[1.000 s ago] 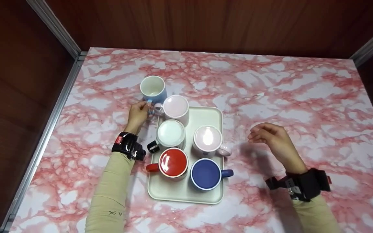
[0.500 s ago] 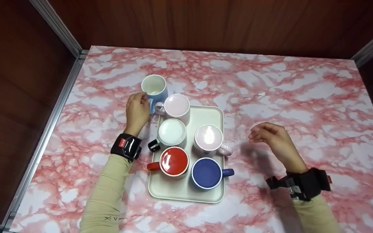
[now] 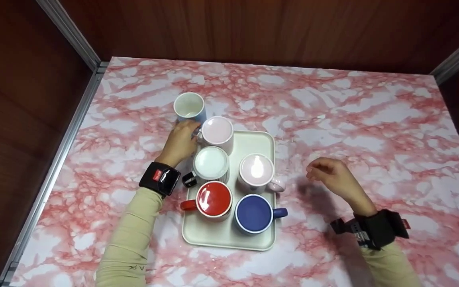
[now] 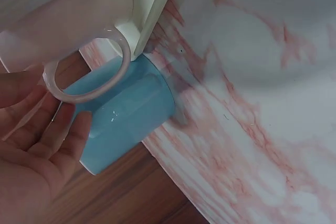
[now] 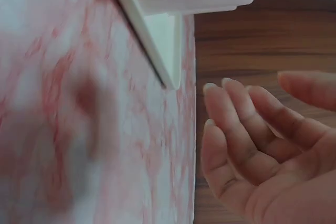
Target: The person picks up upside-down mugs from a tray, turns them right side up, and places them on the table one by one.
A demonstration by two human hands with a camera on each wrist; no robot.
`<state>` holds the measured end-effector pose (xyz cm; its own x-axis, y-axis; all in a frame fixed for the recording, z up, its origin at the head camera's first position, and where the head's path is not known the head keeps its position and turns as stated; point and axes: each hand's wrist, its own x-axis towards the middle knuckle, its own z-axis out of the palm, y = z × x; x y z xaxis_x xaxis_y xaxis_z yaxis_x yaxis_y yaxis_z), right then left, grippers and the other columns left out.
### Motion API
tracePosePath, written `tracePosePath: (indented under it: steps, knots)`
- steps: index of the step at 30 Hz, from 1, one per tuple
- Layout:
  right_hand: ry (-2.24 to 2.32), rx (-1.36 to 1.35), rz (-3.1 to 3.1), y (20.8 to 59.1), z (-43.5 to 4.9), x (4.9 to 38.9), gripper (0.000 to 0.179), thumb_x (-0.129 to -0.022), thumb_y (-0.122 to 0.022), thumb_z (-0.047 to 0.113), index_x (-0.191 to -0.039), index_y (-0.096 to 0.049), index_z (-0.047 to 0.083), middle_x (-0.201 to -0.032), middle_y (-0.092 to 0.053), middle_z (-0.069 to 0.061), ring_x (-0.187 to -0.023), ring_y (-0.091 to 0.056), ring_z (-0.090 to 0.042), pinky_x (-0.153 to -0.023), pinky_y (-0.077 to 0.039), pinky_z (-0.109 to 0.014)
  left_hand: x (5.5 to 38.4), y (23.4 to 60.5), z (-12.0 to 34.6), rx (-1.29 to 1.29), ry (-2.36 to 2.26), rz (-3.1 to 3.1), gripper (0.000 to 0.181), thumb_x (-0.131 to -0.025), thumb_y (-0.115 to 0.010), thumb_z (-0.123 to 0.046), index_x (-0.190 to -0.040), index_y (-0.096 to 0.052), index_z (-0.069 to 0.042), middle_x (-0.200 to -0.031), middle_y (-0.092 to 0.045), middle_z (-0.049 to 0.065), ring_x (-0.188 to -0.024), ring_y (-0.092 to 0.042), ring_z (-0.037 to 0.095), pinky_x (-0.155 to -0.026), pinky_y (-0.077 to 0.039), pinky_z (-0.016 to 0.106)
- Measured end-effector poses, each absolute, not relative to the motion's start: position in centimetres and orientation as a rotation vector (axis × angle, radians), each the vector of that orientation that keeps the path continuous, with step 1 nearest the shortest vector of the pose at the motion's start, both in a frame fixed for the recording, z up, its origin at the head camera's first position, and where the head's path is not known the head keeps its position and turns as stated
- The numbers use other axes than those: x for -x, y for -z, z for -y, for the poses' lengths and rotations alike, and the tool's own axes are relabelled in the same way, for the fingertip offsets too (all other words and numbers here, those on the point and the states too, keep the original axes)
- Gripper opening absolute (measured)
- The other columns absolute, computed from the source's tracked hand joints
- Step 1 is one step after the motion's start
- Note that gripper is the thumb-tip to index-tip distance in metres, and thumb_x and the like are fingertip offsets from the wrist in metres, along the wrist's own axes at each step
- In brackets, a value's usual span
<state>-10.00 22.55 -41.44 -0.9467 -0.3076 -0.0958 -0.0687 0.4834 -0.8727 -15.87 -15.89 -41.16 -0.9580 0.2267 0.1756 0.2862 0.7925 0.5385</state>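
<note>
My left hand (image 3: 180, 143) pinches the handle (image 4: 86, 95) of a pale pink mug (image 3: 217, 130) at the tray's far left corner. Just behind it on the table stands a light blue mug (image 3: 189, 105), mouth up; its handle is hidden behind the hand in the head view. The left wrist view shows the blue mug (image 4: 126, 116) beyond the pink handle. My right hand (image 3: 335, 177) hovers right of the tray, fingers loosely bent, with nothing in it. Nearest to it is a second pale pink mug (image 3: 256, 170), handle pointing right.
A cream tray (image 3: 229, 241) also bears a white mug (image 3: 210, 163) with a black handle, a red mug (image 3: 214, 199) and a dark blue mug (image 3: 254, 214). Handles overhang both long sides. Dark wood panels (image 3: 253, 32) border the red-and-white marbled table (image 3: 373, 119).
My left hand let go of the light blue mug's handle, lifted slightly, then moved right to the pink mug's handle. The mugs stay in place. My right hand's fingers have curled a little more.
</note>
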Motion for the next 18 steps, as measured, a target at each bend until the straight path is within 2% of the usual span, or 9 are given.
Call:
tracePosePath:
  steps: [5, 10, 14, 18]
  knots:
    - [1.253, 0.402, -2.581, 41.9, -23.7, 9.7, 0.017, -0.091, -0.056, 0.012, -0.093, -0.064, -0.004, -0.08, -0.062, -0.01, -0.075, -0.06, -0.027, -0.062, -0.045, -0.026, 16.0, 41.2, 15.7, 0.434, 0.849, 2.876, 0.026, -0.076, -0.059, 0.007, -0.102, -0.063, 0.003, -0.105, -0.057, 0.021, -0.103, -0.05, 0.035, -0.092, -0.038, 0.044]
    - [1.178, 0.41, -2.603, 42.4, -25.3, 9.2, 0.021, -0.093, -0.055, 0.018, -0.097, -0.063, -0.001, -0.088, -0.062, -0.009, -0.08, -0.059, -0.02, -0.068, -0.044, -0.027, 16.1, 41.4, 15.6, 0.431, 0.837, 2.873, 0.025, -0.075, -0.062, 0.007, -0.1, -0.063, 0.005, -0.099, -0.056, 0.022, -0.1, -0.05, 0.037, -0.09, -0.038, 0.045]
    - [1.147, 0.385, -2.621, 43.0, -26.5, 8.9, 0.021, -0.093, -0.054, 0.017, -0.096, -0.063, -0.001, -0.088, -0.063, -0.01, -0.081, -0.059, -0.022, -0.07, -0.044, -0.027, 16.1, 41.4, 15.5, 0.421, 0.823, 2.89, 0.025, -0.073, -0.063, 0.007, -0.097, -0.063, 0.005, -0.095, -0.055, 0.021, -0.095, -0.051, 0.037, -0.087, -0.04, 0.045]
    - [1.122, 0.345, -2.633, 43.5, -27.3, 8.7, 0.02, -0.093, -0.054, 0.016, -0.094, -0.063, -0.001, -0.083, -0.063, -0.011, -0.076, -0.059, -0.025, -0.065, -0.043, -0.025, 16.2, 41.1, 15.3, 0.414, 0.793, 2.927, 0.016, -0.076, -0.063, 0.004, -0.091, -0.062, 0.004, -0.089, -0.054, 0.02, -0.089, -0.053, 0.036, -0.082, -0.041, 0.046]
